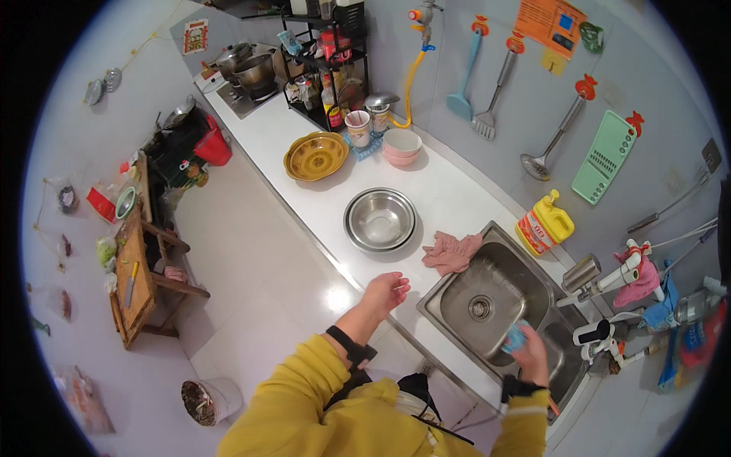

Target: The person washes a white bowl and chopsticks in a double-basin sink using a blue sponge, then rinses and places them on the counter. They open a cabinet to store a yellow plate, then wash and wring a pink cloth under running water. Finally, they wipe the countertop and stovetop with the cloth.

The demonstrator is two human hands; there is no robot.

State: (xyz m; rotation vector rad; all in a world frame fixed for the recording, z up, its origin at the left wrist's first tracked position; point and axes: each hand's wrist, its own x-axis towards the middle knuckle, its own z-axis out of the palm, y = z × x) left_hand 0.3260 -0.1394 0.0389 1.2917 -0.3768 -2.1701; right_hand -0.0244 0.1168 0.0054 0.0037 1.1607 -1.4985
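Observation:
Over the right end of the stainless steel sink (495,273), my right hand (534,351) grips a crumpled blue cloth (515,337). The sink's drain is in plain view and no dishes lie in the larger basin. My left hand (387,294) hovers by the counter's front edge with loosely curled, slightly parted fingers and nothing seen in it. Beyond it, nested stainless steel bowls (381,219) stand on the white counter (320,211). A pink cloth (452,252) lies bunched on the sink's left rim.
A yellow detergent jug (545,224) stands behind the sink. An amber dish (316,156), stacked pink bowls (402,147) and paper cups (358,129) stand farther left, before a black rack (325,63). On the floor are a waste bucket (223,401) and a wooden stand (137,285) bearing a knife (132,285).

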